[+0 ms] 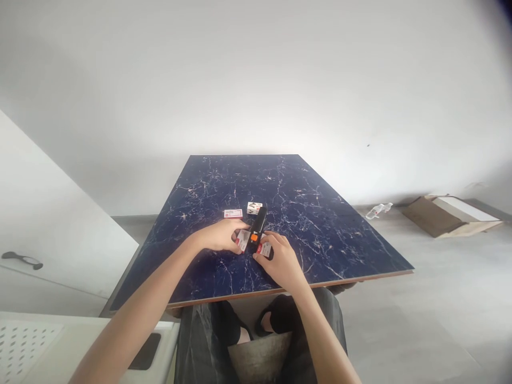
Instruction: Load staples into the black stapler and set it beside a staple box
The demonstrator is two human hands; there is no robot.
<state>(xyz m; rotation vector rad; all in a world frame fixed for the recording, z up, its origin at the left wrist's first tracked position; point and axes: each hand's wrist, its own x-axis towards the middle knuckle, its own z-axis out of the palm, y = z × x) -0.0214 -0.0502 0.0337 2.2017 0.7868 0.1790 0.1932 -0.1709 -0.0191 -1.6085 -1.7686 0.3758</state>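
Observation:
A long black tool with an orange piece, which looks like a stapler (pixel 259 220), lies between my two hands on the dark blue marbled table (pixel 224 181). My left hand (pixel 220 234) pinches a small red-and-white box (pixel 242 241) at the stapler's left side. On the other side, the fingers of my right hand (pixel 282 258) are closed on a red-and-white box (pixel 265 248). Whether these are two boxes or one running under the stapler, I cannot tell. Just beyond are a flat red-and-white box (pixel 233 213) and a white box with black marks (pixel 253 208).
A cardboard box (pixel 436 218) and a clear plastic bottle (pixel 375 211) are on the floor to the right. At the lower left, a white surface (pixel 52 341) bears a dark flat object (pixel 146 352). A white cabinet door with a handle (pixel 22 260) stands at left.

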